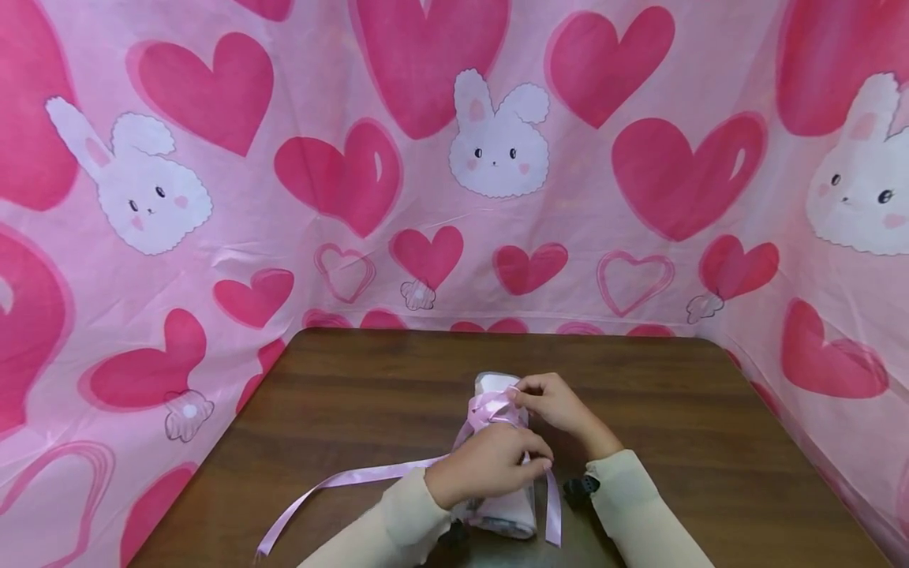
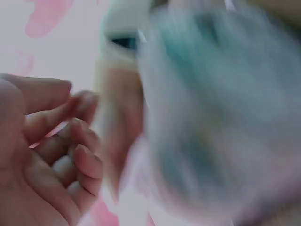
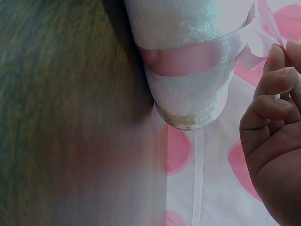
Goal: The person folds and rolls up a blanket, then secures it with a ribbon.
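A soft white fabric roll (image 1: 503, 517) lies lengthwise on the table, its blurred near end (image 2: 211, 117) filling much of the left wrist view. Pink satin ribbon (image 3: 188, 61) wraps round it, with a looped bow (image 1: 490, 408) on top. My right hand (image 1: 557, 406) pinches a part of the bow between thumb and fingertips near the roll's far end. Over the nearer half, my left hand (image 1: 490, 465) hovers with loosely bent fingers; the left wrist view shows nothing in that hand (image 2: 51, 155). It hides part of the bow.
One long ribbon tail (image 1: 369, 473) trails left across the brown wooden table (image 1: 341, 394); a shorter tail (image 1: 553, 513) hangs along the roll's right side. Pink cloth (image 1: 490, 221) printed with hearts and rabbits surrounds the table. A small black camera (image 1: 581, 489) sits at the right wrist.
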Tool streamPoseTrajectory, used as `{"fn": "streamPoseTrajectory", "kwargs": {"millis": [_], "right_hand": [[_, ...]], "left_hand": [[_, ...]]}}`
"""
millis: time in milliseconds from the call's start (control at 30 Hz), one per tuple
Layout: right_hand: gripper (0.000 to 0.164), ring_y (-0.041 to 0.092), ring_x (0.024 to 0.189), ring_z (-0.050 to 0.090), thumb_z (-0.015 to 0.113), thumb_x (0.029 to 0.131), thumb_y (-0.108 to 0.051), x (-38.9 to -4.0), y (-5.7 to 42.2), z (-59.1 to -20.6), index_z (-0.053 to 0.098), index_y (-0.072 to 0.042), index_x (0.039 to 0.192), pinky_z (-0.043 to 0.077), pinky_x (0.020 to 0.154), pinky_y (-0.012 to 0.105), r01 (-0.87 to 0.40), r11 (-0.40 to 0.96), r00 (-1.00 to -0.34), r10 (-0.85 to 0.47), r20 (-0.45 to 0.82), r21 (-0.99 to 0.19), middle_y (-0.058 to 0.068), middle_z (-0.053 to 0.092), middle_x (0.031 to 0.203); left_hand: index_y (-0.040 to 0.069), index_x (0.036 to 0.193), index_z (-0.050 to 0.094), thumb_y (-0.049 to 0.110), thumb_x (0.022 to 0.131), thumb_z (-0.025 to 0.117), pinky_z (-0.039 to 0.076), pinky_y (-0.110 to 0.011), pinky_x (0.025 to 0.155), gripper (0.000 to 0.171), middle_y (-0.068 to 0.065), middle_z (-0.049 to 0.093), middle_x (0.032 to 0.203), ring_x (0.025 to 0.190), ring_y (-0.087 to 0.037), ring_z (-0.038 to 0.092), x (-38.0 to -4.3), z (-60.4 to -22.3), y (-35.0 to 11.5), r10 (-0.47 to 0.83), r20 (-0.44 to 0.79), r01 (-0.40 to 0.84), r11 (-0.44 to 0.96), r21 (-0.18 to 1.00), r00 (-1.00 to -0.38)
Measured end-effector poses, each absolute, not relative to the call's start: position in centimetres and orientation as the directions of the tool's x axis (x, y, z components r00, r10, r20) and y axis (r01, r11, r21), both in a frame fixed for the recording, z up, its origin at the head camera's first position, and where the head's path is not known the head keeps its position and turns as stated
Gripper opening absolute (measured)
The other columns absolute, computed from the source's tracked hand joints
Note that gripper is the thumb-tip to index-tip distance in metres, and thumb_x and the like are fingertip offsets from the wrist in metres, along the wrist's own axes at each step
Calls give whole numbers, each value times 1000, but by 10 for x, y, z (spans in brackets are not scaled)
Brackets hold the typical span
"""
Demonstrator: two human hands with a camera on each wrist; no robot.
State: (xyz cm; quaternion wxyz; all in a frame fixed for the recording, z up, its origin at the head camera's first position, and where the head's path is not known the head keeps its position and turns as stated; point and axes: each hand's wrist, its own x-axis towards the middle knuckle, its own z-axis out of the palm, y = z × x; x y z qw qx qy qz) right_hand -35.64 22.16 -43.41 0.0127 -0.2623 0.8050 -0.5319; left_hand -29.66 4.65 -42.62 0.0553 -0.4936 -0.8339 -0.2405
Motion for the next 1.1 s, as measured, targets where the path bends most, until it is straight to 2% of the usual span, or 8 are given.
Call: {"fn": "streamPoseTrajectory", "kwargs": {"millis": [167, 267, 333, 533, 633, 767, 900, 1100], "right_hand": [[12, 18, 63, 52, 66, 93, -9, -354, 221, -432, 72, 1, 91, 49, 55, 33, -376, 321, -876, -429, 221, -869, 26, 61, 79], [12, 19, 64, 52, 66, 93, -10, -352, 220, -431, 73, 0, 92, 52, 59, 42, -352, 333, -888, -414, 199, -875, 24, 61, 80], [12, 20, 65, 53, 66, 93, -9, -351, 219, -431, 72, 1, 93, 52, 61, 48, -344, 331, -893, -403, 198, -879, 21, 62, 79], [12, 19, 66, 54, 66, 92, -8, -349, 217, -428, 72, 2, 94, 52, 60, 46, -359, 326, -894, -390, 221, -875, 10, 63, 77], [12, 17, 65, 53, 66, 93, -8, -350, 216, -428, 72, 3, 95, 51, 58, 43, -362, 313, -892, -392, 228, -878, 10, 63, 78], [12, 16, 63, 52, 66, 93, -7, -350, 215, -428, 71, 3, 94, 49, 54, 34, -369, 306, -889, -391, 238, -878, 15, 62, 77], [11, 15, 62, 50, 65, 93, -6, -350, 214, -427, 71, 3, 92, 46, 52, 28, -379, 307, -889, -385, 250, -873, 20, 60, 76], [11, 13, 63, 50, 66, 92, -6, -349, 212, -428, 71, 3, 91, 44, 53, 26, -376, 308, -893, -371, 254, -874, 18, 61, 76]], "left_hand": [[10, 95, 75, 15, 93, 68, 47, -16, 60, 9, 11, 65, 83, 69, -1, 51, -331, -439, 13, 587, 444, 717, 391, 577, -677], [12, 97, 75, 17, 93, 68, 50, -23, 64, 10, 10, 66, 88, 73, -7, 54, -347, -450, -2, 444, 452, 622, 395, 676, -774], [13, 96, 75, 19, 93, 68, 51, -26, 69, 10, 9, 65, 90, 78, -10, 56, -357, -458, -6, 389, 448, 585, 391, 711, -805], [10, 99, 75, 19, 93, 67, 50, -34, 86, 13, -3, 63, 111, 104, -21, 58, -371, -472, -3, 393, 362, 494, 317, 809, -845], [7, 102, 74, 18, 95, 64, 46, -42, 94, 17, -9, 57, 128, 117, -28, 53, -371, -472, 0, 415, 306, 449, 307, 839, -857], [-2, 103, 72, 13, 98, 59, 40, -51, 100, 20, -19, 49, 138, 125, -38, 47, -360, -456, 1, 451, 251, 408, 295, 864, -857], [2, 98, 73, 15, 97, 60, 39, -51, 101, 19, -13, 49, 140, 126, -36, 46, -364, -459, 0, 454, 214, 366, 280, 887, -865], [9, 89, 74, 23, 93, 67, 39, -49, 101, 16, -5, 54, 136, 125, -31, 48, -372, -472, 0, 437, 210, 347, 261, 901, -875]]}}
